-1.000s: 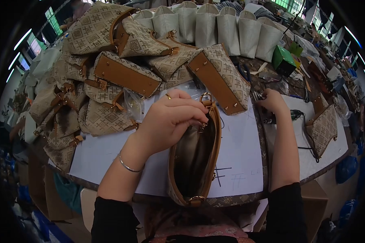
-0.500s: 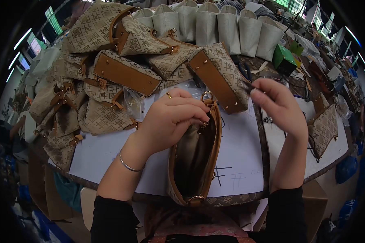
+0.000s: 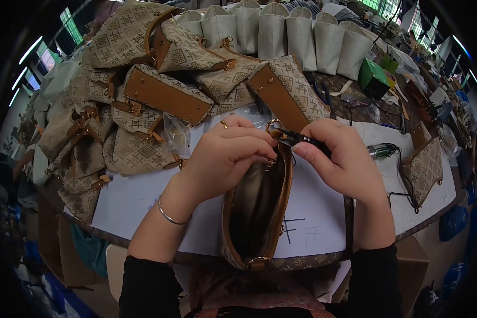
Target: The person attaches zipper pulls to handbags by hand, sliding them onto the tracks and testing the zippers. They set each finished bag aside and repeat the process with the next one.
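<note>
A patterned handbag with brown trim (image 3: 282, 212) stands open on the white board (image 3: 318, 212), its zip edge and dark lining showing. My left hand (image 3: 222, 148) pinches the bag's far end just below a gold ring (image 3: 274, 125); the fingers hide what exactly lies between them. Wrapped round black-handled pliers (image 3: 297, 137), my right hand (image 3: 339, 156) is on the other side of the ring. The plier tips are at the bag's far end, close to my left fingertips.
Several patterned bags (image 3: 138, 138) are piled at the left and back. Pale fabric pouches (image 3: 273, 34) stand in a row behind. A green box (image 3: 372, 78) is at the back right, a clear-and-green tool (image 3: 381, 151) and another patterned piece (image 3: 424, 172) at the right.
My right hand has moved left and down, bringing the pliers to the bag's far end. The clear-and-green tool now shows beside it. My left hand has hardly moved.
</note>
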A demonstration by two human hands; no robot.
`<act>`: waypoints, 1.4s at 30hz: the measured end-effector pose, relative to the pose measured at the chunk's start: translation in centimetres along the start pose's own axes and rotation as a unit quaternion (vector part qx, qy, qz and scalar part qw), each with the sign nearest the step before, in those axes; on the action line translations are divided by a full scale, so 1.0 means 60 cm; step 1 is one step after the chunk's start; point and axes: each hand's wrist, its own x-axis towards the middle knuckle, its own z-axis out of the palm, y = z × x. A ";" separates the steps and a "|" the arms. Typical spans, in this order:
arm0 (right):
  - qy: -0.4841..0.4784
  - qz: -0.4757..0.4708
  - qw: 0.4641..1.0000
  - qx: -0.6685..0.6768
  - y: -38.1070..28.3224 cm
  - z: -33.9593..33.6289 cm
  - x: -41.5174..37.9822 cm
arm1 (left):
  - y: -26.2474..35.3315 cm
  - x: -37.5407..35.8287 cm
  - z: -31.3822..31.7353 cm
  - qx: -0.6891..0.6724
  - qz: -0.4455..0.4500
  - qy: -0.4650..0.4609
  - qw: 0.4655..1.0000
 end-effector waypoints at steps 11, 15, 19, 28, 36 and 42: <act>-0.021 0.028 0.999 0.018 0.003 -0.003 0.004 | 0.000 0.001 0.001 0.001 0.004 0.003 1.000; -0.011 0.020 0.999 0.024 0.006 -0.007 0.003 | 0.000 0.001 0.000 -0.002 0.001 0.000 1.000; 0.012 0.061 0.995 0.079 0.011 -0.013 0.005 | 0.000 0.002 0.001 -0.002 -0.001 0.000 1.000; 0.029 0.103 0.984 0.142 0.016 -0.033 0.004 | 0.002 0.002 0.001 -0.004 0.000 0.001 1.000; -0.008 0.007 1.000 0.024 0.006 -0.002 0.003 | 0.002 0.003 0.002 0.000 0.008 -0.001 1.000; 0.018 0.002 1.000 0.002 0.014 -0.010 0.006 | 0.002 0.001 0.002 -0.002 0.003 0.000 1.000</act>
